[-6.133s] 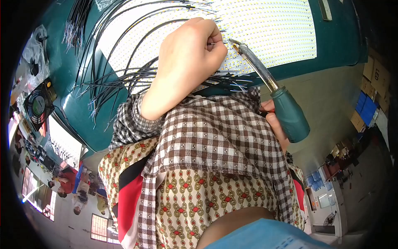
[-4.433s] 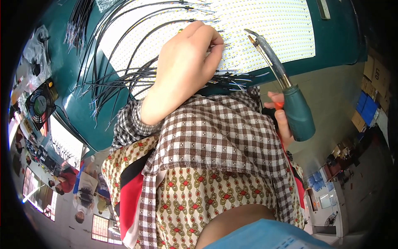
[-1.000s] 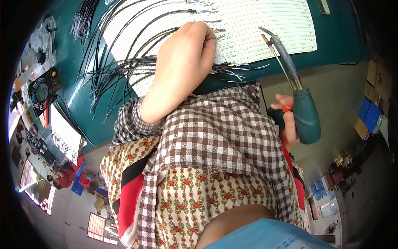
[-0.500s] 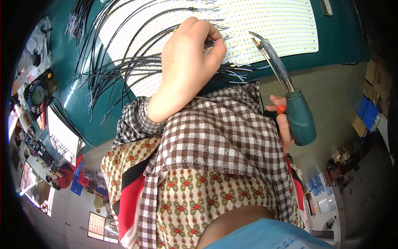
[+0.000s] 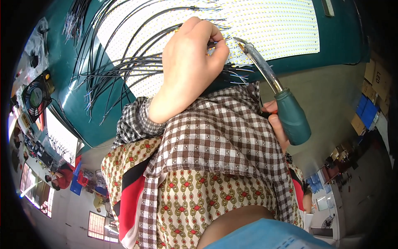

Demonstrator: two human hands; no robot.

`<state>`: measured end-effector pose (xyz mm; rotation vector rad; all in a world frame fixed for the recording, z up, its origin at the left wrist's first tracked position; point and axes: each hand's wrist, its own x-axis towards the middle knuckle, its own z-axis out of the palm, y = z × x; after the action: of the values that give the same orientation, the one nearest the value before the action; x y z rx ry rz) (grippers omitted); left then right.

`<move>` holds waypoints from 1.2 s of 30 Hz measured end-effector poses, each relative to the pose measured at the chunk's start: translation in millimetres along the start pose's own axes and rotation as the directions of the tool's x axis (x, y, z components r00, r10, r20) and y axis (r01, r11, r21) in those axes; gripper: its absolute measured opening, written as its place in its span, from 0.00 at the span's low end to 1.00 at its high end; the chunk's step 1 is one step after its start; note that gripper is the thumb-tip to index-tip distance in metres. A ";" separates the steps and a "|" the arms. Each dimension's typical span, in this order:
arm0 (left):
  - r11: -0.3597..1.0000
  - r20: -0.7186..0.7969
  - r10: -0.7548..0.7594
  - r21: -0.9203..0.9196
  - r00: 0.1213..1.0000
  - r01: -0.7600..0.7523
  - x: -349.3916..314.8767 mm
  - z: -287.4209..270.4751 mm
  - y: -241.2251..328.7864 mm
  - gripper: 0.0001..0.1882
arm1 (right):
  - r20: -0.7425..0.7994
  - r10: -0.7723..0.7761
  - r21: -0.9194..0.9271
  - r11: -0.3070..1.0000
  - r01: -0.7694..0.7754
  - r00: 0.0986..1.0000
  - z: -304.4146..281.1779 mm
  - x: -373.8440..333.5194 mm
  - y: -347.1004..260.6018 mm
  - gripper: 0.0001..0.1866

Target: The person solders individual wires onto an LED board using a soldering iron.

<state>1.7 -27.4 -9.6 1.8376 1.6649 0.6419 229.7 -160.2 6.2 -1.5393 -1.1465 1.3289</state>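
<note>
The left hand (image 5: 192,62) hangs over the white board (image 5: 277,31), thumb and fingertips nearly together, pinching a dark wire (image 5: 211,44) (mostly hidden by the fingers). The right hand (image 5: 278,126), partly covered by the green handle, is curled around a soldering iron (image 5: 292,118); its tip is near the left hand's fingertips, above the board. The board lies on the green tabletop (image 5: 340,37), with black cables (image 5: 139,62) across its left part.

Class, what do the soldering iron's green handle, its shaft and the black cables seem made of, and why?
Green handle: probably moulded plastic; smooth, soft sheen.
Shaft: metal; silvery glints, darker patches.
Black cables: likely plastic sheathing, possibly rubber; smooth, evenly curved.
</note>
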 end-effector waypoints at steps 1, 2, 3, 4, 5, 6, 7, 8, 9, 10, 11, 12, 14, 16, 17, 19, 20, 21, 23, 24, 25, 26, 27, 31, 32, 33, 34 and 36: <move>1.000 0.000 0.001 -0.003 1.000 -0.001 0.2 0.0 -0.3 0.05 | -0.001 0.001 -0.002 1.000 -0.001 1.000 -2.1 1.1 1.4 0.25; 1.000 0.001 0.002 -0.007 1.000 -0.002 0.6 0.0 -0.3 0.05 | 0.053 -0.014 -0.030 0.999 0.015 0.999 -4.7 3.0 3.5 0.26; 1.000 0.003 0.002 -0.010 1.000 -0.002 1.1 0.1 -0.4 0.05 | 0.106 -0.027 -0.058 0.998 0.033 0.994 -6.0 4.5 3.7 0.27; 1.000 0.007 0.000 -0.008 1.000 0.000 1.7 0.0 -0.4 0.05 | 0.104 -0.024 -0.062 0.998 0.030 0.994 -7.5 5.4 1.0 0.27; 1.000 0.004 -0.002 0.007 1.000 0.002 0.0 0.7 0.3 0.05 | 0.143 0.010 -0.090 0.996 0.003 0.990 -9.6 7.9 -0.7 0.27; 1.000 -0.001 -0.002 0.017 1.000 0.002 -1.9 1.6 0.8 0.05 | 0.182 0.044 -0.119 0.993 -0.022 0.982 -11.1 9.1 -0.1 0.27; 1.000 -0.009 0.000 0.027 1.000 0.000 -3.9 2.6 1.3 0.05 | 0.188 0.037 -0.110 0.994 -0.017 0.981 -12.0 8.0 5.0 0.27; 0.999 -0.018 0.003 0.038 1.000 -0.003 -6.1 3.3 2.0 0.05 | 0.169 0.021 -0.085 0.996 -0.006 0.985 -12.6 6.1 11.7 0.28; 1.000 -0.006 0.004 0.013 1.000 -0.004 -2.1 2.5 -0.1 0.05 | 0.130 0.026 -0.093 0.996 -0.014 0.991 -10.5 5.6 6.1 0.28; 1.000 0.006 0.005 -0.012 1.000 -0.005 2.0 1.6 -2.2 0.05 | 0.117 0.041 -0.113 0.993 -0.028 0.992 -6.3 5.4 -2.1 0.28; 1.000 0.003 0.006 -0.007 1.000 -0.006 1.1 1.5 -1.4 0.05 | 0.069 0.053 -0.082 0.995 -0.047 0.996 -2.8 3.6 -3.2 0.29; 1.000 0.001 0.006 -0.002 1.000 -0.006 0.3 1.3 -0.6 0.05 | 0.022 0.067 -0.050 0.997 -0.066 0.997 -1.1 2.6 -3.3 0.29; 1.000 0.001 0.010 0.011 1.000 -0.010 -0.9 0.8 0.5 0.05 | 0.066 0.013 -0.139 0.990 -0.004 0.998 -7.0 3.3 3.8 0.31; 1.000 0.000 0.010 0.015 1.000 -0.010 -1.3 0.6 0.4 0.05 | 0.110 -0.034 -0.228 0.972 0.058 0.993 -10.2 1.2 10.1 0.32; 1.000 0.001 0.012 0.016 1.000 -0.012 -0.9 0.6 0.3 0.05 | 0.077 0.040 -0.139 0.990 -0.029 0.996 -10.5 -1.2 11.9 0.32; 1.000 -0.001 0.019 0.011 1.000 -0.019 0.0 1.1 -0.4 0.05 | 0.048 0.116 -0.046 0.992 -0.114 0.992 -12.7 -3.7 16.4 0.33; 1.000 -0.006 0.023 0.014 1.000 -0.023 -0.5 1.3 -0.6 0.05 | 0.099 0.019 -0.168 0.986 -0.002 0.995 -15.1 -3.0 20.6 0.33; 1.000 -0.008 0.023 0.017 1.000 -0.023 -1.1 1.3 -0.4 0.05 | 0.161 -0.071 -0.280 0.953 0.115 0.984 -16.4 -2.5 23.1 0.34; 1.000 -0.005 0.016 0.018 1.000 -0.016 -1.9 1.3 0.5 0.05 | 0.169 -0.045 -0.191 0.978 0.077 0.985 -17.1 1.5 14.6 0.34; 1.000 -0.004 0.017 0.019 1.000 -0.017 -1.8 1.6 0.5 0.05 | 0.177 -0.018 -0.103 0.994 0.036 0.984 -17.5 4.2 7.8 0.34; 1.000 -0.003 0.022 0.018 1.000 -0.022 -1.6 2.0 0.6 0.05 | 0.176 -0.018 -0.101 0.994 0.037 0.984 -17.4 6.7 -0.2 0.34; 1.000 -0.002 0.023 0.012 1.000 -0.023 -1.2 1.3 0.3 0.05 | 0.216 0.052 -0.099 0.995 -0.031 0.975 -16.1 9.4 -11.1 0.25; 1.000 -0.002 0.023 0.009 1.000 -0.023 -0.8 0.6 -0.1 0.05 | 0.255 0.121 -0.099 0.990 -0.098 0.959 -15.2 10.9 -17.1 0.18; 1.000 0.003 0.019 0.007 1.000 -0.019 -0.2 -1.0 1.0 0.05 | 0.269 0.133 -0.102 0.989 -0.109 0.954 -17.1 11.9 -19.3 0.19; 1.000 0.009 0.016 0.009 1.000 -0.016 0.3 -1.2 1.3 0.05 | 0.270 0.131 -0.097 0.989 -0.108 0.954 -17.4 12.7 -20.9 0.19; 1.000 0.008 0.017 0.008 1.000 -0.018 0.5 -1.4 1.4 0.05 | 0.270 0.129 -0.092 0.990 -0.108 0.954 -17.3 13.2 -22.2 0.19; 0.999 0.000 0.014 -0.039 1.000 -0.014 0.2 -1.5 1.2 0.05 | 0.269 0.128 -0.094 0.990 -0.107 0.954 -16.0 12.2 -23.3 0.19; 0.998 -0.016 0.015 -0.069 1.000 -0.016 -1.6 1.2 0.2 0.06 | 0.193 0.105 -0.050 0.994 -0.097 0.976 -13.5 9.7 -16.4 0.20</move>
<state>2.5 -29.1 -10.3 1.8027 1.6199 0.7126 241.2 -146.3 21.0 -1.5403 -1.2349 1.5621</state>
